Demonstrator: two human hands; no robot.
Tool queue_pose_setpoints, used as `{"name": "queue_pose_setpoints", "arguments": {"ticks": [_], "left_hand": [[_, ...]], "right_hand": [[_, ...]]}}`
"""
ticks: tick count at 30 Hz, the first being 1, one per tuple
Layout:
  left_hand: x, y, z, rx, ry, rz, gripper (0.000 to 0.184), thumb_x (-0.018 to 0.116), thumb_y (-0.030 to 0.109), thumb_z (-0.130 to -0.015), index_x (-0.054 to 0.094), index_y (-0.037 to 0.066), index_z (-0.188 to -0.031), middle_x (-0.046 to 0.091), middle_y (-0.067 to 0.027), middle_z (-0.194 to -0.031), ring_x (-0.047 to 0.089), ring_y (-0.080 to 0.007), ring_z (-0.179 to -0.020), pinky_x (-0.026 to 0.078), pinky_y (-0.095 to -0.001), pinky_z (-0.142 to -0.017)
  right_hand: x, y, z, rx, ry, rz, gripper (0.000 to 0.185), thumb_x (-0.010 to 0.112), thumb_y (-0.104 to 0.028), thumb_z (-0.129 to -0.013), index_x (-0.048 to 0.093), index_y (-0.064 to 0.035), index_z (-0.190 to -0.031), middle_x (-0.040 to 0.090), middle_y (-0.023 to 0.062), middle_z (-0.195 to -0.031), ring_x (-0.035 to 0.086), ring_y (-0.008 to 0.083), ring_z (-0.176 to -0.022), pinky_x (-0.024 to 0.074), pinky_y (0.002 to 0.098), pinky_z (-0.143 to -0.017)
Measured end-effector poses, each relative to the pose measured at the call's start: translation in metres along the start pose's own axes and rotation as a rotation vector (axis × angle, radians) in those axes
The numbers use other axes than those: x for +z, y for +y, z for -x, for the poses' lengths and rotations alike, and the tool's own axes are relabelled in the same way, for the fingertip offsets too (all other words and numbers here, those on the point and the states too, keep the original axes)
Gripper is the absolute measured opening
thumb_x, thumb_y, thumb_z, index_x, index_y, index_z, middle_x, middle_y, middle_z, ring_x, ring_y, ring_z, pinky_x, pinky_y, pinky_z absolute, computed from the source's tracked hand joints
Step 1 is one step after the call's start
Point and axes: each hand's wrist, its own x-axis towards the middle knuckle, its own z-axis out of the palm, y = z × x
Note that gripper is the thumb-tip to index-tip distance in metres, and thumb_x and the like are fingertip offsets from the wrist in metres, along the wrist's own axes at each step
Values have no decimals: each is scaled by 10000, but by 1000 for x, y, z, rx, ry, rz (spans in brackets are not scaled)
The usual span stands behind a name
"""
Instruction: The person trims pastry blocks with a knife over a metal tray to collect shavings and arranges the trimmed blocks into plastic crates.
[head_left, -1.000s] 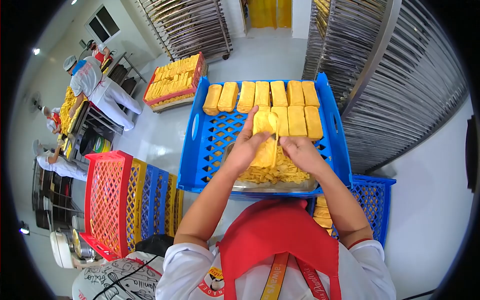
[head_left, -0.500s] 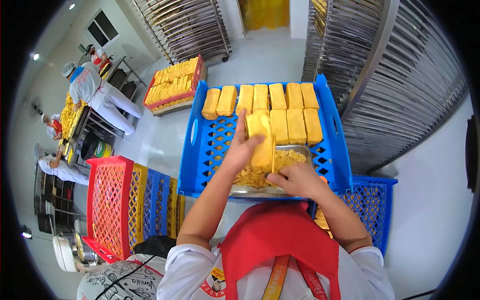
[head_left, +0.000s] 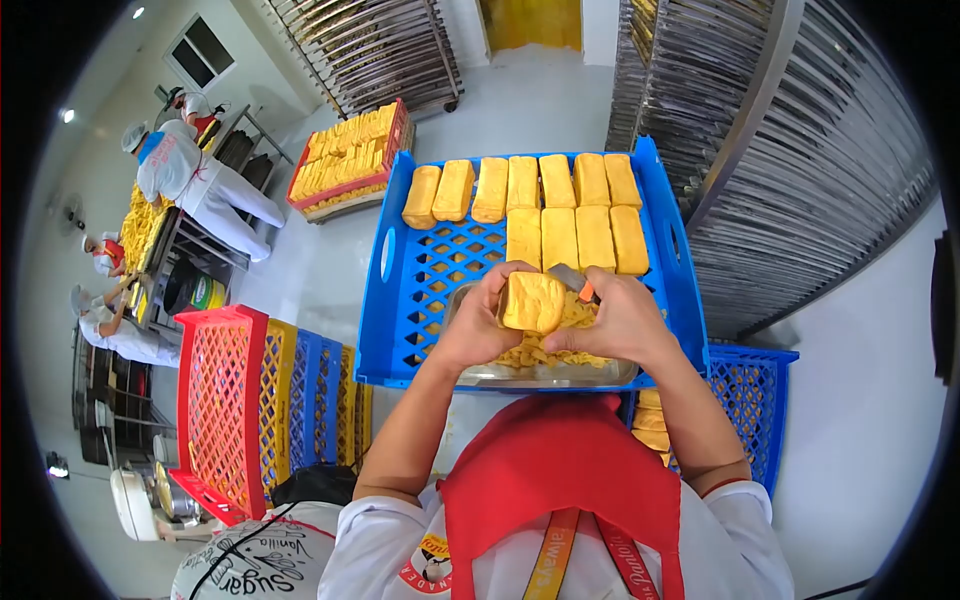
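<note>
My left hand (head_left: 482, 318) grips a yellow loaf (head_left: 534, 302) with its end face turned up. In my right hand (head_left: 625, 318) is a knife (head_left: 572, 278) with an orange handle part, its blade pointing up and left beside the loaf. Under both hands sits a metal tray (head_left: 480, 374) with thin yellow trimmings (head_left: 540, 354). The tray rests in a blue crate (head_left: 376, 335), where several whole yellow loaves (head_left: 523, 183) stand in two rows at the far side.
Stacked red, yellow and blue crates (head_left: 222, 400) stand at left, near a person's printed garment (head_left: 265, 560). Metal racks (head_left: 800, 150) rise at right. A red crate (head_left: 350, 190) holds yellow pieces. Co-workers (head_left: 190, 175) stand at tables further left.
The loaf has tipped from upright to end-face up and sits a little lower. My right hand has risen from the tray, and the knife blade now shows above the trimmings.
</note>
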Motion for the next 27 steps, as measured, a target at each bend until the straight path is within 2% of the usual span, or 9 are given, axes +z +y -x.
{"name": "queue_pose_setpoints", "arguments": {"ticks": [9,15,17,18,20,23,24,26,27], "left_hand": [[7,2,1,-40,43,110,738,629,-200,-632,476,64,-1303,564,-2,-1192,533,-133,-1172,425,-288,-1024],[-5,-17,-5,82,146,-202,771,603,-161,-650,448,55,-1374,543,-51,-1256,521,-185,-1221,412,-323,-1047],[-12,-2,-4,-110,139,155,813,570,-101,-675,393,54,-1453,513,-88,-1331,502,-223,-1265,395,-341,-1068],[-17,-1,-5,-107,143,156,813,570,-101,-675,393,54,-1453,513,-88,-1331,502,-223,-1265,395,-341,-1068],[-23,1,-6,-267,12,651,855,533,-68,-681,332,55,-1503,491,-106,-1383,484,-230,-1294,382,-345,-1084],[-18,-3,-8,-422,-71,876,810,602,7,-728,339,51,-1492,491,-111,-1392,482,-219,-1291,389,-349,-1081],[-16,-7,-7,-422,-74,875,810,602,7,-728,339,51,-1492,491,-111,-1392,482,-219,-1291,389,-349,-1081],[-10,-15,-3,-107,-61,175,809,683,-12,-718,370,52,-1461,545,-94,-1332,521,-192,-1238,426,-337,-1047],[-10,-10,-3,-108,-62,176,809,683,-12,-718,370,52,-1461,545,-94,-1332,521,-192,-1238,426,-337,-1047]], "right_hand": [[32,18,-2,-101,-49,-177,748,743,-741,-639,621,-4,-689,620,186,-637,640,343,-607,500,415,-580],[30,3,10,-65,-197,0,705,671,-734,-730,653,-29,-719,634,192,-662,658,361,-663,509,417,-615],[17,3,11,-111,-249,-14,644,700,-657,-763,654,-15,-765,641,197,-686,663,366,-684,509,418,-635],[16,7,8,-115,-251,-11,644,700,-657,-763,654,-15,-765,641,197,-686,663,366,-684,509,418,-635],[19,19,0,-80,42,-154,577,741,-570,-774,642,-4,-827,645,188,-701,659,367,-684,506,416,-638],[35,29,-14,-160,178,-424,567,777,-523,-758,630,11,-878,643,184,-712,654,358,-688,501,413,-639],[36,26,-14,-159,181,-423,567,777,-523,-758,630,11,-878,643,184,-712,654,358,-688,501,413,-639],[39,22,-12,6,62,-322,565,773,-522,-766,628,9,-893,637,178,-718,653,343,-717,496,406,-652],[36,22,-10,8,62,-322,565,773,-522,-766,628,9,-893,637,178,-718,653,343,-717,496,406,-652]]}}
